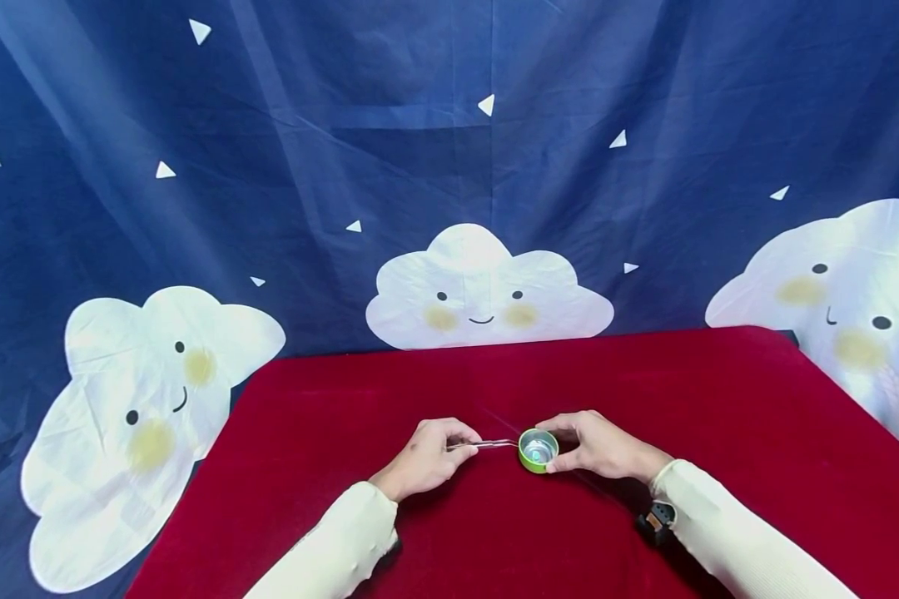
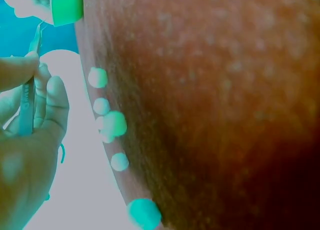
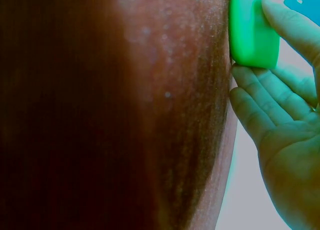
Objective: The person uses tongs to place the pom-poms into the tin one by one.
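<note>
Slim metal tweezers (image 1: 498, 443) are pinched between the thumb and fingers of my left hand (image 1: 430, 453). Their bent tip points right and meets the left rim of a small green tin (image 1: 533, 467) in the head view. Lettering runs along the tweezers (image 2: 27, 105) in the left wrist view. My right hand (image 1: 599, 445) grips the tin from its right side, thumb near and fingers on the far side. The tin is tilted, its silvery inside facing up towards me, with a pale bluish patch (image 1: 537, 456) at the bottom. Its green outer wall (image 3: 252, 35) shows in the right wrist view.
A red cloth (image 1: 330, 399) covers the table beneath both hands. Behind it hangs a dark blue curtain (image 1: 419, 166) with white clouds and triangles. A dark watch-like device (image 1: 657, 522) is on the right wrist. Several pale round blobs (image 2: 114, 123) line the brown surface's edge.
</note>
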Demonstrator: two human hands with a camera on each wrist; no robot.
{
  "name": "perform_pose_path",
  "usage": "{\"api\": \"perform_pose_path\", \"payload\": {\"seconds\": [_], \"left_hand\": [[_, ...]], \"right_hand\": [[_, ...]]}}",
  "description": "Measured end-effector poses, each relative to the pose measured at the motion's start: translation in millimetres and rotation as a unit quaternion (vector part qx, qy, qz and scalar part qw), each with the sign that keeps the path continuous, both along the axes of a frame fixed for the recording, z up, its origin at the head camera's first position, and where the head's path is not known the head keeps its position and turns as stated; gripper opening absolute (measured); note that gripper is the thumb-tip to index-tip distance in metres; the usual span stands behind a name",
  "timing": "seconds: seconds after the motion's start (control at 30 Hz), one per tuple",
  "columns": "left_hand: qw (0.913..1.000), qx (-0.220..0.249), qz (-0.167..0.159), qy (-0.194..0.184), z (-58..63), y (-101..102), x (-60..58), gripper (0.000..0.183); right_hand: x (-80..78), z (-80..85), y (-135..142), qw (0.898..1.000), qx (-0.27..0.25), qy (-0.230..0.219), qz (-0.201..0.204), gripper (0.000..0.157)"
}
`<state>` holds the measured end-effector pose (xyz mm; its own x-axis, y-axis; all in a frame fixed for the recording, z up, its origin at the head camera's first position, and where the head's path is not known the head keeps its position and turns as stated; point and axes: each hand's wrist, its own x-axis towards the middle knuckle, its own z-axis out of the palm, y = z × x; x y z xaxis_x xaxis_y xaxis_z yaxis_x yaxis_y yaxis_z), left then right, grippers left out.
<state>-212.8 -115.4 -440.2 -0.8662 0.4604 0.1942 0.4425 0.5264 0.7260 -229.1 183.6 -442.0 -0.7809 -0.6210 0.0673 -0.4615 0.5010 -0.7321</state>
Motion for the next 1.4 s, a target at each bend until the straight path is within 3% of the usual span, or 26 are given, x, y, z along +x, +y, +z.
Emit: {"api": "perform_pose_path", "payload": {"seconds": [0.23,0.6,0.83,1.1,1.4], "left_hand": [[0.9987,0.028,-0.004,-0.043,0.7,-3,1.5,0.009],[0.9967,0.051,-0.005,-0.064,2.4,-10,3.9,0.012],[0.9998,0.006,0.011,-0.013,2.8,-19,4.4,0.011],[0.9968,0.044,0.009,-0.067,3.3,-29,6.2,0.012],[0.9993,0.018,0.032,-0.011,6.5,-40,8.2,0.015]], "right_hand": [[-0.6,-1.4,1,1.000,0.002,0.001,0.001,0.054],[-0.8,-2.1,1,1.000,0.002,0.007,0.000,0.054],[0.4,-0.2,-1,1.000,-0.005,0.002,0.003,0.056],[0.4,0.8,-2,1.000,-0.003,0.001,0.002,0.055],[0.9,1.6,-2,1.000,0.006,0.005,-0.002,0.055]]}}
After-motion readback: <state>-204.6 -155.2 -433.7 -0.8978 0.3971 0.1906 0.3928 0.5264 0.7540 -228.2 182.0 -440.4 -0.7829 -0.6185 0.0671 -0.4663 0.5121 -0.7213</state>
